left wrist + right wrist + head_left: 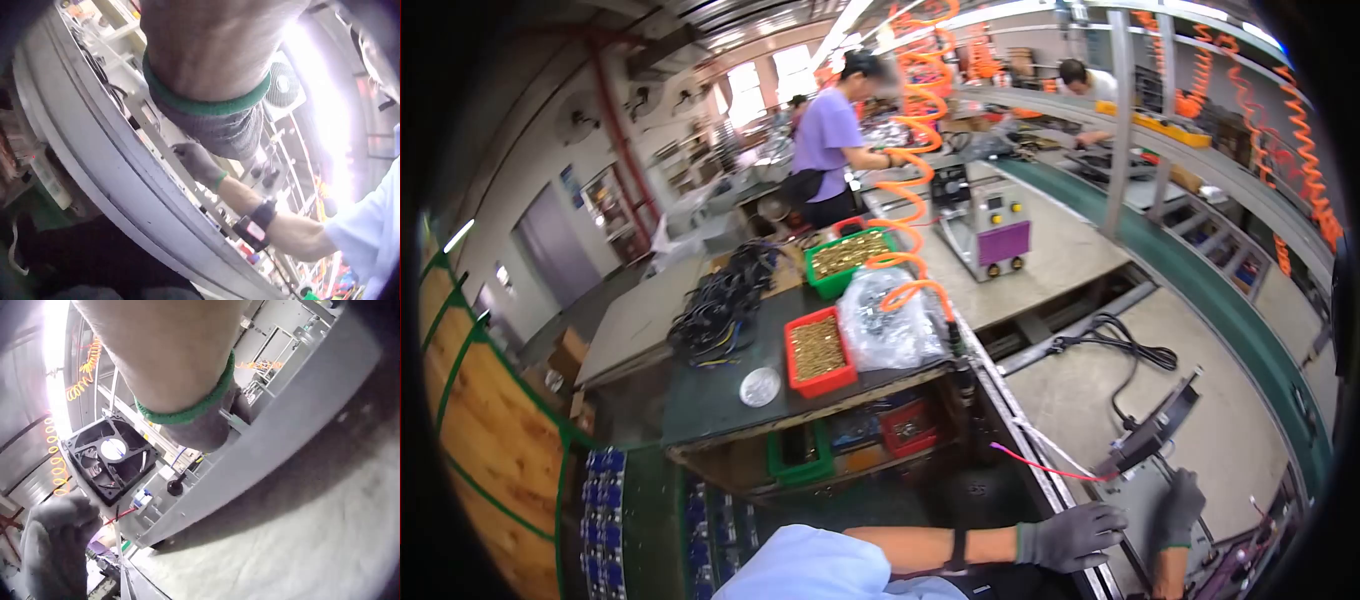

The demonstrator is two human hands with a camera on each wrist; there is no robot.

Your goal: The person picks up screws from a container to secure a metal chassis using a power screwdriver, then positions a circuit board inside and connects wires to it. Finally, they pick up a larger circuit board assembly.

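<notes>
In the head view, the left hand (1075, 538), in a grey glove, hangs loosely curled beside the metal chassis (1135, 500), holding nothing visible. The right hand (1178, 508) grips the chassis's side wall; its fingertips are partly hidden. A black fan (1150, 425) stands at the chassis's far end, with a red wire (1050, 467) sticking out to the left. From the right wrist, the fan (112, 450) shows its face, the left hand (59, 544) is near it, and the right hand (200, 434) is at the chassis wall (275, 437). The left wrist view shows the right hand (200, 165) bent over an edge.
A black cable (1115, 345) lies on the worktop beyond the fan. Left of the line, a side bench holds a red bin (818, 352) of brass parts, a green bin (847, 257) and a plastic bag (890, 320). An orange coiled hose (915, 180) hangs down; people work farther back.
</notes>
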